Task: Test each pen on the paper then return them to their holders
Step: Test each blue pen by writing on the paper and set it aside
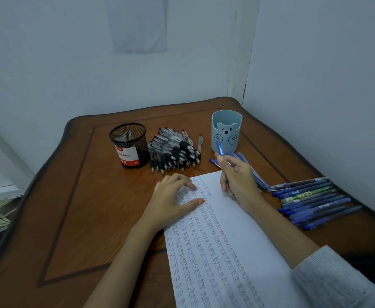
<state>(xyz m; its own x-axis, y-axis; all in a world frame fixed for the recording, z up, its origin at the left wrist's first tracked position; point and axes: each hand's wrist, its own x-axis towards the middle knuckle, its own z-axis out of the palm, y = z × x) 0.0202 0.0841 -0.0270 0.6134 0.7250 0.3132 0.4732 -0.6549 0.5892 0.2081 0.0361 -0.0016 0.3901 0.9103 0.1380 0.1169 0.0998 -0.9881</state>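
A white sheet of paper point(244, 236) lies on the wooden table, its left part covered with columns of the written word "test". My left hand point(173, 203) rests flat on the sheet's upper left corner, fingers spread. My right hand point(237, 178) grips a blue pen point(220, 148) in writing pose, its tip down at the paper near the top edge. A black mesh holder point(130, 145) stands at the back left, a light blue bear holder point(226, 131) at the back right. A heap of black pens point(174, 150) lies between them.
Several blue pens point(311, 201) lie in a row at the table's right, near its edge. A few more blue pens point(257, 176) lie behind my right hand. Walls close off the back and right. The table point(82, 207) shows bare wood on the left.
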